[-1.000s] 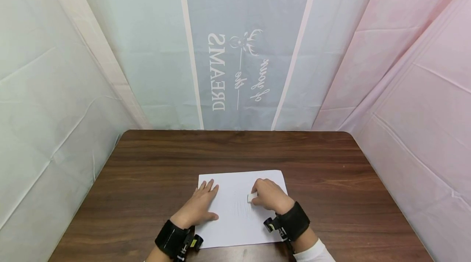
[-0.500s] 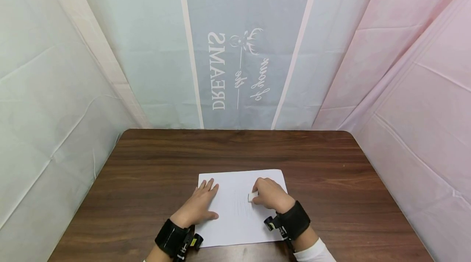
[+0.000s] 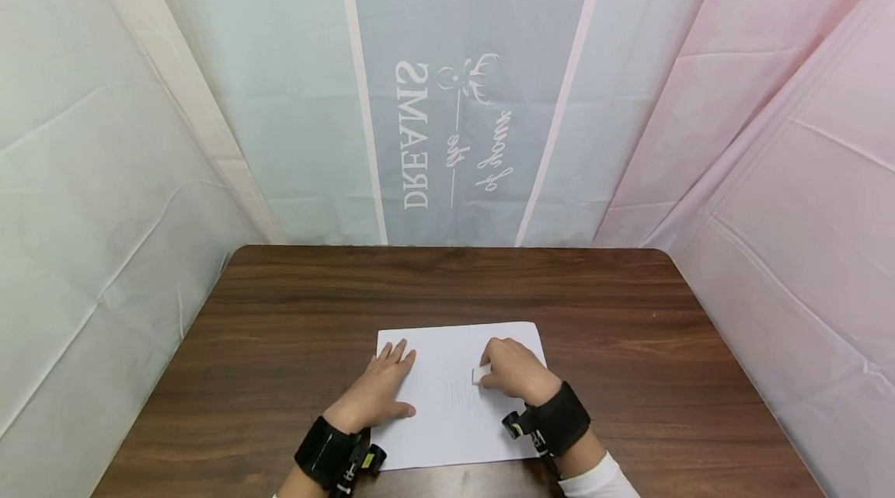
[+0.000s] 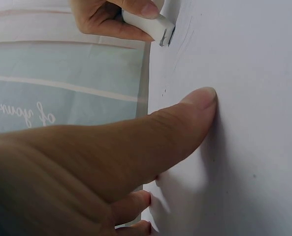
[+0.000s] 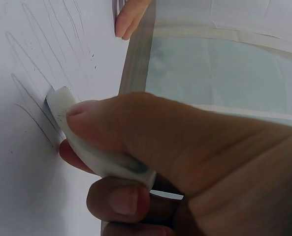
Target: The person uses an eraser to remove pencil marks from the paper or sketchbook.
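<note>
Landmark for these notes: the white sheet [image 3: 454, 436], lying on the dark wood-grain surface [image 3: 308, 292]; I take its sides as the person's own.

The small white block [image 3: 479, 374], by its look an eraser, sits right of the sheet's middle; its exposed end points toward the sheet's left edge; from the head view I read its long axis as running roughly sideways across the sheet. The thin grey lines [image 3: 456, 395] run mostly near-to-far at the sheet's middle; the block's end is right beside them, and my right wrist view shows that end meeting the paper among the strokes.

Right hand [image 3: 516, 370] is nearer to both, over the sheet's right half; it pinches the block, thumb laid along one face, fingers curled against the other.

Left hand [image 3: 377, 393] holds nothing; it rests at the sheet's left edge, fingers spread toward the far edge, thumb stretched inward over the paper; I judge it a steadying pose; how hard it presses, I cannot tell.
</note>
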A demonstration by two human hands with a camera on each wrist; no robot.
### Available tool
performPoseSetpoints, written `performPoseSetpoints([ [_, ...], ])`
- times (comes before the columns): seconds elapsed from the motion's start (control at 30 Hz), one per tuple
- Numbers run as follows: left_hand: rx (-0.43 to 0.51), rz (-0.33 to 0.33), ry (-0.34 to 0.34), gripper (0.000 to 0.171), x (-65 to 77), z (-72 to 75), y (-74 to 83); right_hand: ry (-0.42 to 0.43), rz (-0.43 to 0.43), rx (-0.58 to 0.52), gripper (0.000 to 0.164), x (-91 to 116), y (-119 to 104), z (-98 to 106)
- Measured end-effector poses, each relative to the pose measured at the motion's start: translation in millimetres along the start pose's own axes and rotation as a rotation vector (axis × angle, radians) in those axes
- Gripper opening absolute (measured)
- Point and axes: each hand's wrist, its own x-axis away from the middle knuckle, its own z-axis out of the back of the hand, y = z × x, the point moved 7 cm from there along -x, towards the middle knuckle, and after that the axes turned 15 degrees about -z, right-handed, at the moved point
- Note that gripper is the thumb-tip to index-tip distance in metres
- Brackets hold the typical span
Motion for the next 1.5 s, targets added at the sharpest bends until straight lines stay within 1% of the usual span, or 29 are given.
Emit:
performPoseSetpoints([
  [0.3,0.0,-0.003,0.002,0.088,-0.9,-0.2,0.0,0.019,-0.001,0.032,0.024,-0.3,-0.1,-0.7],
  [0.5,-0.003,-0.005,0.0,0.088,-0.4,-2.4,-1.7,0.017,-0.002,0.028,0.023,0.2,0.4,-2.3],
  [0.67,-0.001,-0.006,0.003,0.088,-0.3,-1.3,-1.1,0.024,0.005,0.026,0.023,0.0,0.9,-2.0],
  [0.9,0.011,0.0,0.005,0.088,0.2,0.6,0.1,0.007,-0.02,0.018,0.023,-0.3,3.7,-2.5],
  [1.17,0.024,0.002,0.003,0.088,1.0,0.1,-1.2,0.011,-0.019,0.022,0.022,0.4,4.0,-0.8],
  [1.5,0.012,-0.002,0.004,0.088,0.7,-0.4,-1.4,0.012,-0.024,0.02,0.023,0.5,4.7,-0.1],
])
